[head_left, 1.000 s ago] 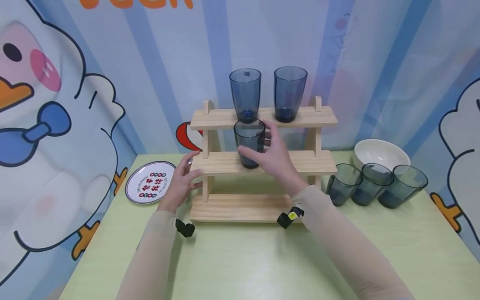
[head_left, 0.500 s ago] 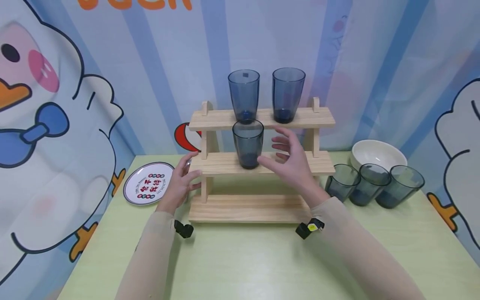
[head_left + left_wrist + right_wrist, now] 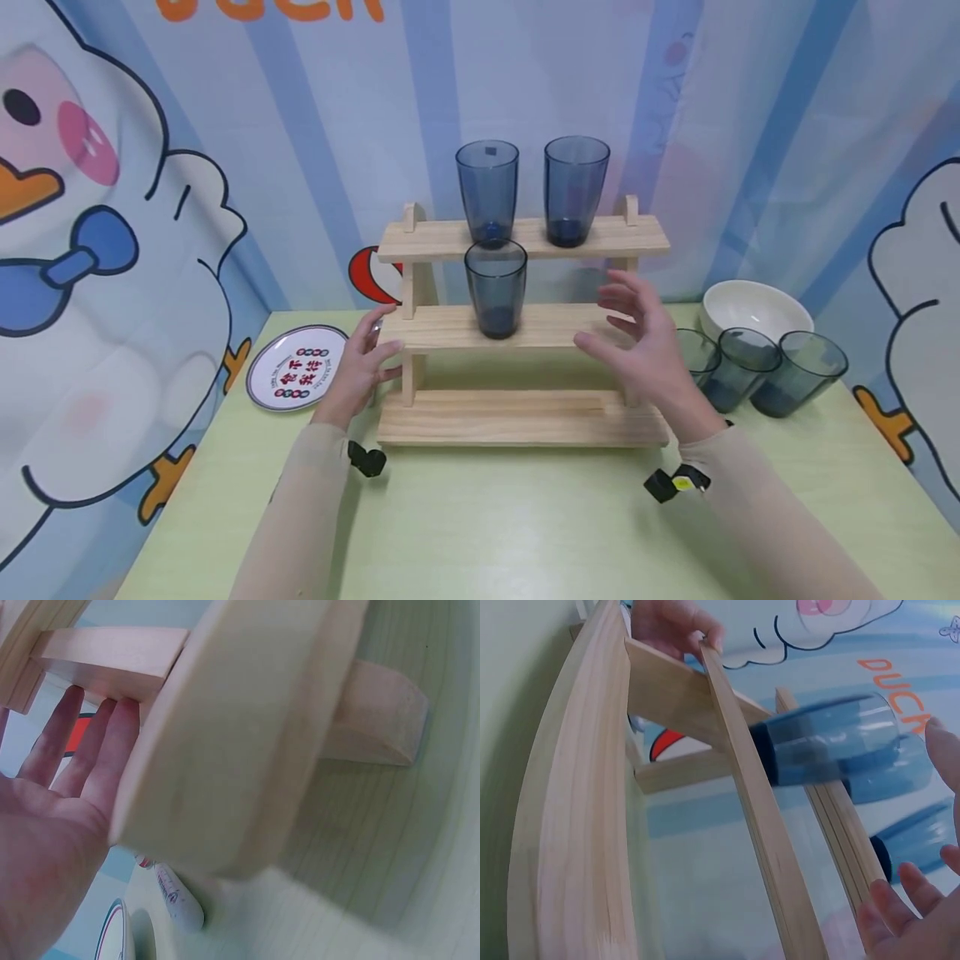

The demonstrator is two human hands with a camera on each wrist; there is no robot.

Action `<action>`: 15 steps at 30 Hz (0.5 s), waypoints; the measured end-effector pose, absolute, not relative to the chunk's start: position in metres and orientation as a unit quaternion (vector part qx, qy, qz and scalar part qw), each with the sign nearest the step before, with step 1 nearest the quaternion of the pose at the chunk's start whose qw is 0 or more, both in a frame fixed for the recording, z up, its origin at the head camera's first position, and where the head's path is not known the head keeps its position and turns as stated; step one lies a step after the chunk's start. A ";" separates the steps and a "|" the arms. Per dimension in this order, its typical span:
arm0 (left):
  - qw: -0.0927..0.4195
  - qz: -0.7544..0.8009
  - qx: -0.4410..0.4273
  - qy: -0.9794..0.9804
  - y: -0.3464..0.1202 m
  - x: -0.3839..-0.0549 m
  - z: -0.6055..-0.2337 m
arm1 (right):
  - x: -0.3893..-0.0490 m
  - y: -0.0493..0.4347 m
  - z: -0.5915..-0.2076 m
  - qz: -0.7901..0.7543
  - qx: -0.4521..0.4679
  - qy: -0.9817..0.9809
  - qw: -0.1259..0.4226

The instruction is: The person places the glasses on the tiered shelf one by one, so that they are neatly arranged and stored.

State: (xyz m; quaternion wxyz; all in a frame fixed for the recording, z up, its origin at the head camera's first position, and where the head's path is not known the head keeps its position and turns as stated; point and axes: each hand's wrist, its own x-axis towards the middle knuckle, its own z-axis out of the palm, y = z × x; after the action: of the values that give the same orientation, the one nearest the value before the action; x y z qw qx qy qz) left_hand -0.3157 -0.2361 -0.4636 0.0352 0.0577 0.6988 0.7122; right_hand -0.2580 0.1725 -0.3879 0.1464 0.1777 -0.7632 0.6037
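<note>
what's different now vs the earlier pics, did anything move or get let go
The right hand has let go of the middle-shelf glass and moved right, toward the right end of the wooden rack. Unchanged: that glass stands upright, the left hand touches the rack's left end, and both top-shelf glasses stand in place.

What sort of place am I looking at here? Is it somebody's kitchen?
Probably not a kitchen; it looks more like a staged tabletop indoors. A cartoon duck backdrop stands right behind the pale green table, where a wooden rack displays three blue glasses.
</note>
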 end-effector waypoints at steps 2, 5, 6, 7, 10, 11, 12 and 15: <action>0.035 0.713 0.058 0.698 -0.237 -0.316 -0.464 | -0.253 0.184 -0.389 0.598 0.180 -0.765 0.160; 0.035 0.712 0.060 0.698 -0.237 -0.316 -0.464 | -0.248 0.201 -0.390 0.586 0.177 -0.769 0.185; 0.034 0.713 0.060 0.698 -0.237 -0.316 -0.464 | -0.246 0.208 -0.390 0.579 0.174 -0.773 0.193; 0.034 0.713 0.059 0.697 -0.237 -0.317 -0.464 | -0.244 0.214 -0.391 0.574 0.170 -0.776 0.201; 0.036 0.716 0.057 0.695 -0.237 -0.317 -0.464 | -0.237 0.233 -0.393 0.553 0.158 -0.788 0.222; 0.036 0.716 0.056 0.695 -0.237 -0.316 -0.464 | -0.234 0.239 -0.394 0.546 0.154 -0.791 0.227; 0.036 0.716 0.055 0.695 -0.237 -0.316 -0.464 | -0.232 0.245 -0.394 0.543 0.149 -0.793 0.231; 0.036 0.714 0.056 0.697 -0.235 -0.316 -0.464 | -0.223 0.263 -0.396 0.526 0.129 -0.804 0.245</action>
State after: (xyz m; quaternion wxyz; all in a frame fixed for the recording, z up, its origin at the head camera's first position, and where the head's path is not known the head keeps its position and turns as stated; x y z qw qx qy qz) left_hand -0.3161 -0.2355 -0.4637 0.0362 0.0557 0.6967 0.7142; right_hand -0.2234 0.2630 -0.3957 0.2453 0.1288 -0.8038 0.5264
